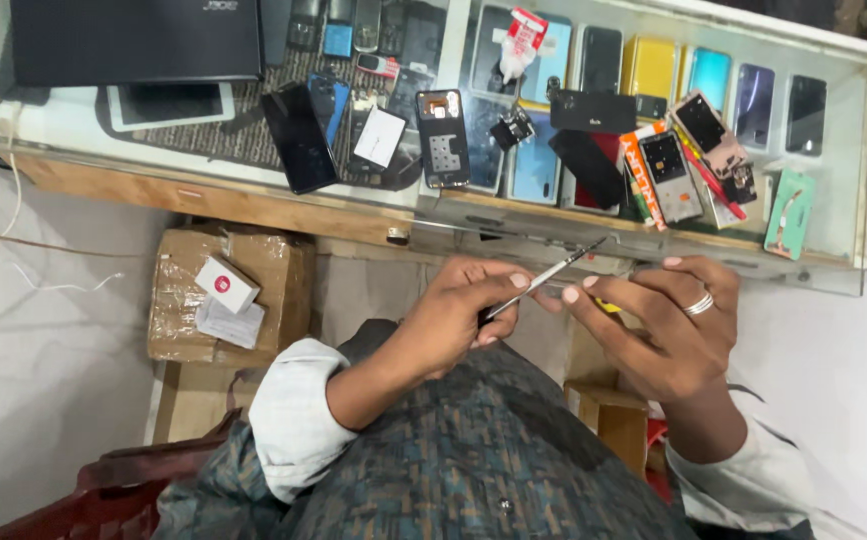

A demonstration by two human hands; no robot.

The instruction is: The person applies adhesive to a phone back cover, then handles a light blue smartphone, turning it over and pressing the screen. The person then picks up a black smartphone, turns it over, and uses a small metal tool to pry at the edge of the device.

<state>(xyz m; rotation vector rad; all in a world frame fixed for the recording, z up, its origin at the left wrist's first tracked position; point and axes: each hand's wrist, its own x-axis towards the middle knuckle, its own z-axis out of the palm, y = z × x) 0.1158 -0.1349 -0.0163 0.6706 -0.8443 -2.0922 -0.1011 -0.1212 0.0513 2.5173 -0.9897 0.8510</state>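
Head view over a phone repair counter: the left hand (459,310) grips a slim metal tool (544,277) in closed fingers, its tip angled up toward the glass counter (859,160), while the ringed right hand (669,320) pinches a small yellow object (609,305) just beside it, above the lap and below an opened phone (443,138)

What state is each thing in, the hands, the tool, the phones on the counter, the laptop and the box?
Left hand: closed on the tweezers.
Right hand: fingertips at the tweezers, ring on one finger.
Tweezers: held up, tip toward the counter.
Opened phone: back off, insides showing.
Laptop: lid shut.
Cardboard box: taped shut.
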